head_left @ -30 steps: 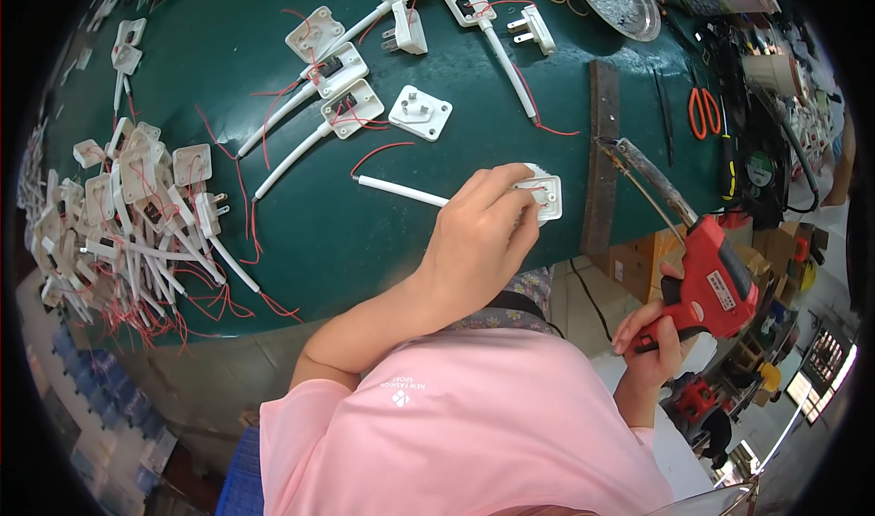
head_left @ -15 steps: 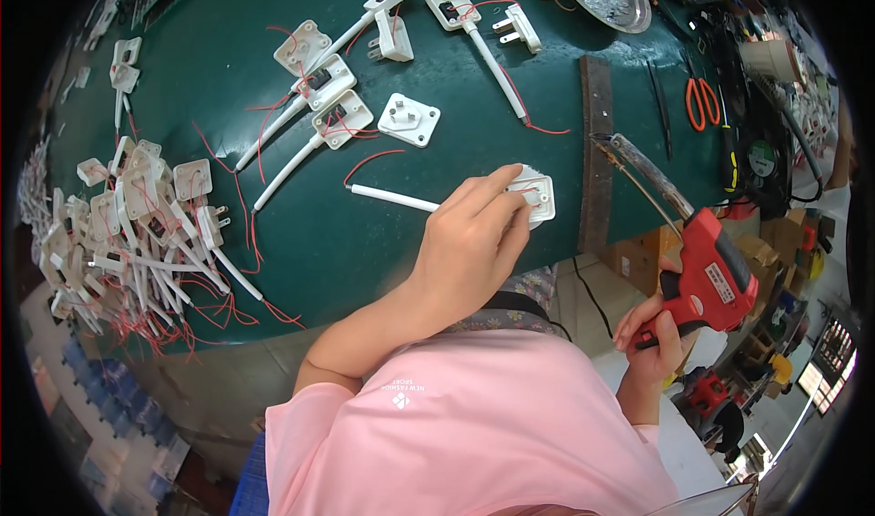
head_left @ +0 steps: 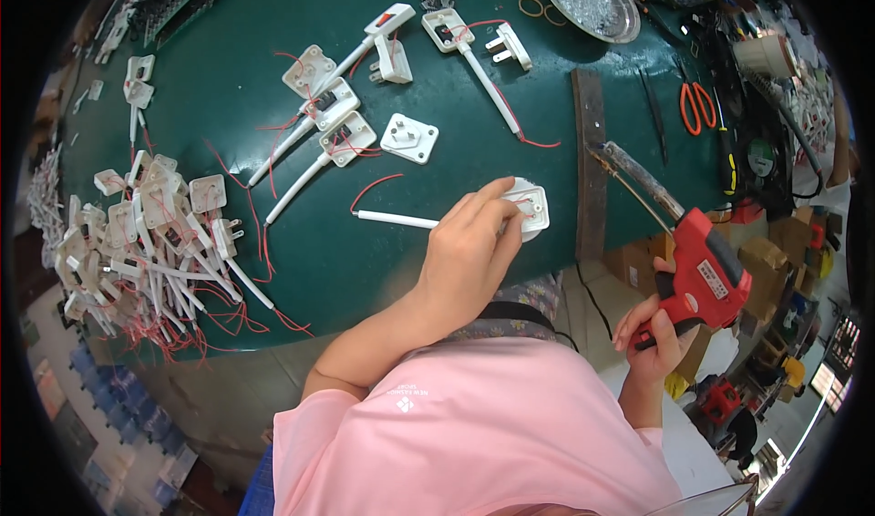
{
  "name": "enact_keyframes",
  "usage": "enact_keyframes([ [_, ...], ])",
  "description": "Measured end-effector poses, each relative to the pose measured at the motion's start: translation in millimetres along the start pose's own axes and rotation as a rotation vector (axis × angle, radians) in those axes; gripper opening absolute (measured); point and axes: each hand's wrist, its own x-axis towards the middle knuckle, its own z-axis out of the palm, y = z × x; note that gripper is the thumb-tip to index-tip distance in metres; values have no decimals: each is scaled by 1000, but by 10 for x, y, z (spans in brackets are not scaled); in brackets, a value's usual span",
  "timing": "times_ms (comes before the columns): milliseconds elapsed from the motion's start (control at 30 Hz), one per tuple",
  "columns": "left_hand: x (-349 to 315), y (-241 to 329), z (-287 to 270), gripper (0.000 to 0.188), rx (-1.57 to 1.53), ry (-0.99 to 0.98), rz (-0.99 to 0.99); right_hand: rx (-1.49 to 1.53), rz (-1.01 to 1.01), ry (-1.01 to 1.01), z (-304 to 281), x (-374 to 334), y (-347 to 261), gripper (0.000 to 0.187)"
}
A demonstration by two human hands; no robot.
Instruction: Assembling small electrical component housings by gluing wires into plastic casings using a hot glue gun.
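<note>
My left hand (head_left: 469, 252) is closed on a white plastic plug housing (head_left: 536, 208) near the table's front edge. Its fingers hide part of the housing and a bit of red wire inside. From under that hand a white tube (head_left: 396, 220) runs left, with a thin red wire at its far end. In my right hand (head_left: 654, 332) is the grip of a red soldering gun (head_left: 706, 265). The gun's metal tip points up and left, over a dark flat bar (head_left: 590, 165) and to the right of the housing, apart from it.
A heap of white wired housings (head_left: 159, 252) covers the table's left end. Several open housings and a loose plug plate (head_left: 409, 139) lie at centre. At the back right are a metal bowl (head_left: 629, 24) of small clear pieces, orange-handled scissors (head_left: 697, 108) and a screwdriver (head_left: 727, 160).
The whole view has shifted slightly, showing more of the table's far side. Both hands keep their holds, and the soldering gun stays at about the same place beside the housing.
</note>
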Motion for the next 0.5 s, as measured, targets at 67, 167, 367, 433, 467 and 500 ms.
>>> enact_keyframes([
  [67,-19,-13,6,13,108,57,57,23,55,-56,-81,0,62,57],
  [167,-32,44,17,23,261,129,138,-52,-4,9,-144,-51,84,54],
  [367,-84,245,-247,22,-30,280,27,-44,-96,75,-164,-36,185,51],
  [433,-46,335,-620,21,154,449,128,-78,-89,41,-267,-9,216,52],
  [467,-30,347,-848,19,308,571,221,-67,-94,11,-430,40,135,52],
  [500,-2,321,-1108,10,519,689,197,-306,134,-189,-640,108,-32,37],
])
